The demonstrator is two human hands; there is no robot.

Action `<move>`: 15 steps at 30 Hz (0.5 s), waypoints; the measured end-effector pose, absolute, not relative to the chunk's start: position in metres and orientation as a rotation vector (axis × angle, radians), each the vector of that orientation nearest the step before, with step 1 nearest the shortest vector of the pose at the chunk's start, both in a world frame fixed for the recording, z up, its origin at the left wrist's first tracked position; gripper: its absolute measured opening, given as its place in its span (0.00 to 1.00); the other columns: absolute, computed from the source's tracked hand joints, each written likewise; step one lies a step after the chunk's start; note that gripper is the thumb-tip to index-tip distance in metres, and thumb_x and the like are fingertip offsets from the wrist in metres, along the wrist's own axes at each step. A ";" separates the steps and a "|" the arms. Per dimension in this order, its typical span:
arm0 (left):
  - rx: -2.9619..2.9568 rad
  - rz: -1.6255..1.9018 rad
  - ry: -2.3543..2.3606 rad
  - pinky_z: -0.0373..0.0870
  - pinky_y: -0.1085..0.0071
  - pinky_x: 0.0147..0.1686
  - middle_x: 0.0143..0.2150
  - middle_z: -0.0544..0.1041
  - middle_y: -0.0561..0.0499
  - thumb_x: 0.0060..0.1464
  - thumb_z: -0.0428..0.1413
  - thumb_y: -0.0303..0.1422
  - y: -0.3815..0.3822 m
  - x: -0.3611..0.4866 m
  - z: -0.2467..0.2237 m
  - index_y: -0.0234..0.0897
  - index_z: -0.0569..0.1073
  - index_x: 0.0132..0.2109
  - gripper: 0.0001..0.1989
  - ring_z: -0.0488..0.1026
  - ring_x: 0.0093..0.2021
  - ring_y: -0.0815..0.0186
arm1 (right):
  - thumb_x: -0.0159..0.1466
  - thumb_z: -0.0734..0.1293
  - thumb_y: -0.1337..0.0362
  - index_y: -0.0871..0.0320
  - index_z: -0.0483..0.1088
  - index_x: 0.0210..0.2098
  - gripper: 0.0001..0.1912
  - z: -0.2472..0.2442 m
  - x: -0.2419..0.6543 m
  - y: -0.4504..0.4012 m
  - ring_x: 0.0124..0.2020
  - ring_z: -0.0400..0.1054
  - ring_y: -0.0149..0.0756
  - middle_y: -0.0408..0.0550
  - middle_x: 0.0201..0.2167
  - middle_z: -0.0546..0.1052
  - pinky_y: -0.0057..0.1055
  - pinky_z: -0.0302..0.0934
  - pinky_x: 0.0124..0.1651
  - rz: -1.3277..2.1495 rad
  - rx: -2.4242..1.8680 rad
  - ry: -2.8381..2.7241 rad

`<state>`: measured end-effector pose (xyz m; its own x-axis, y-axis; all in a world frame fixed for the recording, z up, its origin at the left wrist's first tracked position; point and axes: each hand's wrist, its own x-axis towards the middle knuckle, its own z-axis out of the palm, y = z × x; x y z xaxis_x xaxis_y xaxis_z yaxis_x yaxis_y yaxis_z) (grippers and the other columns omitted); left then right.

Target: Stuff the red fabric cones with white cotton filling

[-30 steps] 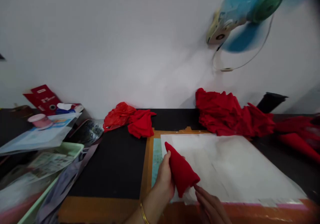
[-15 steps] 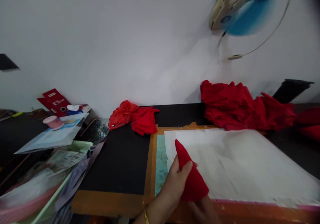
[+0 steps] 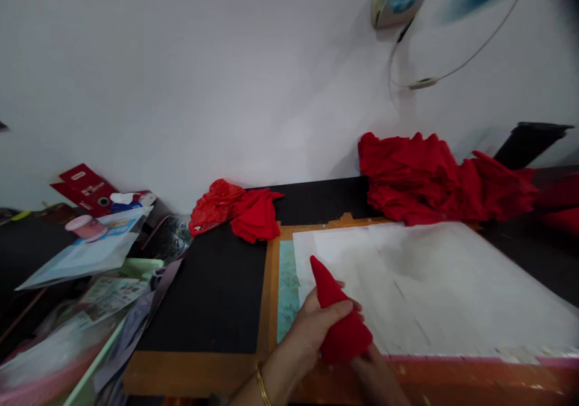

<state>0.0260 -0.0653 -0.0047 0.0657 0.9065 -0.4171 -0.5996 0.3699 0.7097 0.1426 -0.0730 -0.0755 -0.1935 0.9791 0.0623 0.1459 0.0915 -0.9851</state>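
Note:
A pointed red cloth piece (image 3: 346, 336) is held above the front edge of the white sheet (image 3: 434, 285), its narrow tip toward the wall. My left hand (image 3: 316, 321) wraps round its middle, thumb on top and fingertips showing at the far side; a gold bangle circles that wrist. At the wide lower end is my right hand (image 3: 373, 373), partly beneath the cloth and blurred, so its fingers are hidden.
A big red cloth pile (image 3: 416, 180) lies at the back right. Another red cloth (image 3: 256, 216) touches a red plastic bag (image 3: 215, 207). On the left are a green basket (image 3: 142, 267), a pink spool (image 3: 85, 228) and a red box (image 3: 85, 189). A blurred fan hangs above.
The view has shifted slightly. My left hand's fingers now show more beyond the cloth, and its thumb lies farther across it. The right hand remains at the cloth's wide end.

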 end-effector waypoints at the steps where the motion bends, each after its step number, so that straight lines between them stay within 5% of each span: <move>1: 0.365 1.199 0.953 0.73 0.63 0.36 0.42 0.79 0.40 0.47 0.65 0.37 -0.063 0.026 -0.006 0.35 0.67 0.54 0.28 0.78 0.40 0.54 | 0.56 0.64 0.57 0.56 0.79 0.37 0.15 -0.075 0.142 -0.072 0.29 0.78 0.48 0.50 0.31 0.82 0.36 0.73 0.28 1.247 -1.134 -1.450; 5: 0.220 1.352 0.969 0.73 0.64 0.37 0.43 0.78 0.41 0.49 0.63 0.40 -0.052 0.024 -0.009 0.35 0.69 0.52 0.25 0.77 0.38 0.57 | 0.58 0.66 0.57 0.57 0.78 0.41 0.15 -0.079 0.141 -0.069 0.33 0.77 0.48 0.51 0.37 0.82 0.37 0.73 0.33 1.238 -1.024 -1.475; 8: 0.216 1.423 1.004 0.72 0.68 0.38 0.38 0.78 0.44 0.44 0.67 0.34 -0.046 0.021 -0.009 0.32 0.72 0.46 0.22 0.76 0.36 0.61 | 0.60 0.64 0.57 0.59 0.78 0.40 0.16 -0.091 0.141 -0.072 0.30 0.77 0.49 0.56 0.33 0.82 0.37 0.72 0.31 0.897 -1.070 -1.743; 15: 0.262 1.463 1.050 0.71 0.70 0.35 0.41 0.78 0.46 0.45 0.67 0.32 -0.046 0.023 -0.005 0.35 0.68 0.53 0.28 0.73 0.32 0.68 | 0.63 0.60 0.66 0.63 0.79 0.41 0.17 -0.118 0.153 -0.078 0.31 0.76 0.50 0.63 0.34 0.80 0.36 0.72 0.27 0.147 -0.959 -2.073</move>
